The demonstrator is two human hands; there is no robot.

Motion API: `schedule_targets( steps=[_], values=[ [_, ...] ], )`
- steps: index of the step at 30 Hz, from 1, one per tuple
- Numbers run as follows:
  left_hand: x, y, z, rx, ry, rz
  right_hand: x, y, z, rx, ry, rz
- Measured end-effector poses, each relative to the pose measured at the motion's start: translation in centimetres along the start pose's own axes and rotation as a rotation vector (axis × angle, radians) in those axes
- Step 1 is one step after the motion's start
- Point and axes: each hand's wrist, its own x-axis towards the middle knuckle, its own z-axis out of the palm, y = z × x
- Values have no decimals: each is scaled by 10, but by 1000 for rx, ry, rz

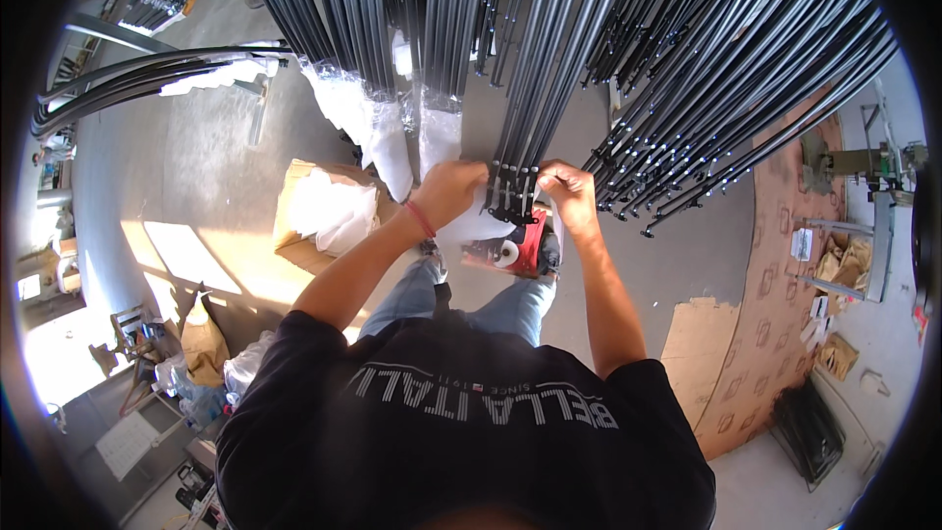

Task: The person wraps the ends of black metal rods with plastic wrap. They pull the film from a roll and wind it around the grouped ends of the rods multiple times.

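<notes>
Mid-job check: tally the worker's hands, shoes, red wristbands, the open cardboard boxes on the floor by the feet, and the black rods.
Hands: 2 (left hand, right hand)
Shoes: 2
Red wristband: 1
Open cardboard box: 1
Total: 6
Black rods overlap too densely to count, so they stay out of the total.
</notes>
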Motion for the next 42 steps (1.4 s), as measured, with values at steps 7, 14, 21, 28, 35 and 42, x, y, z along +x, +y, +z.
schedule_targets(
  steps=[7,14,21,28,35,42],
  values=[
    [-1,-11,20,-257,325,86,-8,3,1,203,-5,152],
    [7,-12,17,-407,284,19,-8,4,1,15,-8,100],
    [8,-11,16,-370,352,45,-6,11,3,-31,-36,75],
    [-3,-10,17,-437,272,-130,-6,19,12,87,71,53],
    [-13,-12,19,-475,170,-240,-1,13,18,228,121,108],
    [-13,-7,17,-408,161,-223,6,2,7,21,33,104]
  ],
)
